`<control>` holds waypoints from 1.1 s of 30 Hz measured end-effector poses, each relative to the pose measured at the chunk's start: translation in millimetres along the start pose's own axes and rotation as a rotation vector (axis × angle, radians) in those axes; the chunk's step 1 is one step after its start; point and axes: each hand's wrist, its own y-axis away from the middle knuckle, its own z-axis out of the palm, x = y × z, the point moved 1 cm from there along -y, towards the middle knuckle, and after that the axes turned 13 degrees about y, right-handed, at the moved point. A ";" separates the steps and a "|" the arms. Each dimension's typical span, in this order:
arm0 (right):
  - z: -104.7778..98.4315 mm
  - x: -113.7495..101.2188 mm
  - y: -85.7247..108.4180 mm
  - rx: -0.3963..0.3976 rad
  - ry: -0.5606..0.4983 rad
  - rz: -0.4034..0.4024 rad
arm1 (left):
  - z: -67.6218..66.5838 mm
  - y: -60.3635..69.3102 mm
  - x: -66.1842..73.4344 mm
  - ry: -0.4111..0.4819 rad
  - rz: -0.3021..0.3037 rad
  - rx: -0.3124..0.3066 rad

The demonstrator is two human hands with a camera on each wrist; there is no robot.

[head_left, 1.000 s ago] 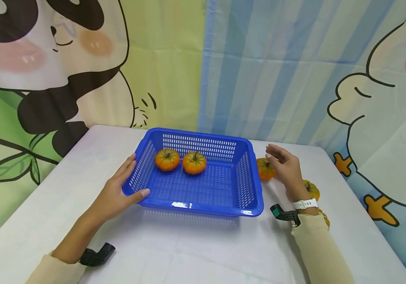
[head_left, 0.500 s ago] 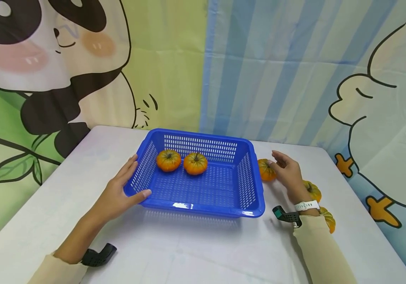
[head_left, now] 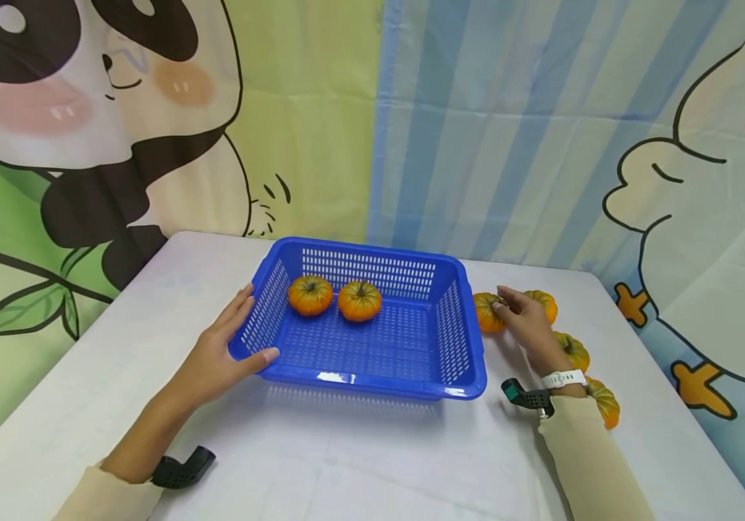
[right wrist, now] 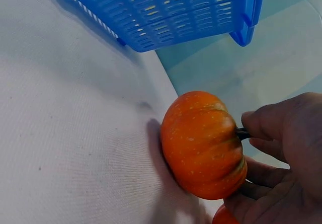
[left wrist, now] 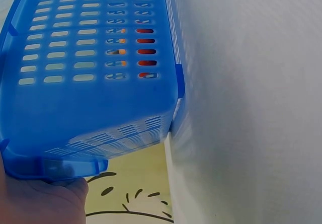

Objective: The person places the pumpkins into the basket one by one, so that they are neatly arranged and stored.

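A blue plastic basket (head_left: pixel 372 383) sits on the white table, with two orange pumpkins inside: one pumpkin (head_left: pixel 310 295) at the left, the other pumpkin (head_left: pixel 360 301) beside it. My left hand (head_left: pixel 216 358) rests on the basket's left end, fingers extended along its side and thumb on the rim. To the right of the basket, my right hand (head_left: pixel 530 329) pinches the dark stem of a small pumpkin (right wrist: pixel 201 143) between thumb and fingers. That pumpkin seems to be on the tabletop, close to the basket wall.
Behind and beside my right wrist lie more pumpkins: a far pumpkin (head_left: pixel 544 305), a middle pumpkin (head_left: pixel 573 352) and a near pumpkin (head_left: pixel 603 402). A cartoon-printed curtain (head_left: pixel 476 145) hangs along the table's back edge.
My right hand has come down onto the pumpkin beside the basket, and its fingers have closed at the stem. The far pumpkin behind that hand has come into view. My left hand stays at the basket.
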 end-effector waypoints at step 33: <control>6.6 8.6 -3.8 -0.057 0.064 0.140 | 0.1 -0.4 -0.8 -0.013 -0.007 0.003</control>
